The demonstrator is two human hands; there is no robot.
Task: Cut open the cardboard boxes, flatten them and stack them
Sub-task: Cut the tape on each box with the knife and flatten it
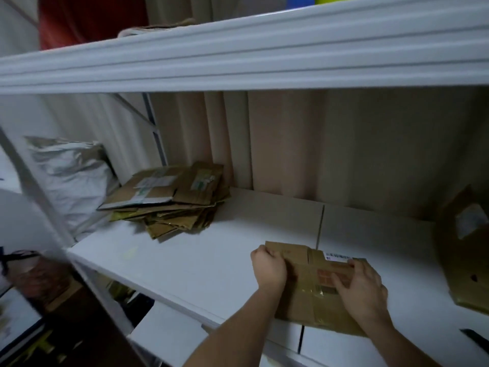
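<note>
On white shelf (211, 260), hands (312, 276) on flattened box (304, 295)

Matt brown cardboard box (299, 263), glossy tape (321, 290); smooth white shelf (201, 258).

The shelf (217, 260) is plain white, and so is the ribbed beam (238, 54) above it. The box (315, 284) under the hands is brown cardboard with glossy yellowish tape, a reddish-brown printed stamp and a white label carrying black barcode stripes. The stack of flattened boxes (172, 200) is brown to olive-yellow, with pale labels touched with green. The curtain (330, 147) behind is beige. A crinkled bag (71, 176) at the left is silvery white. High up hangs something red (87, 17).
</note>
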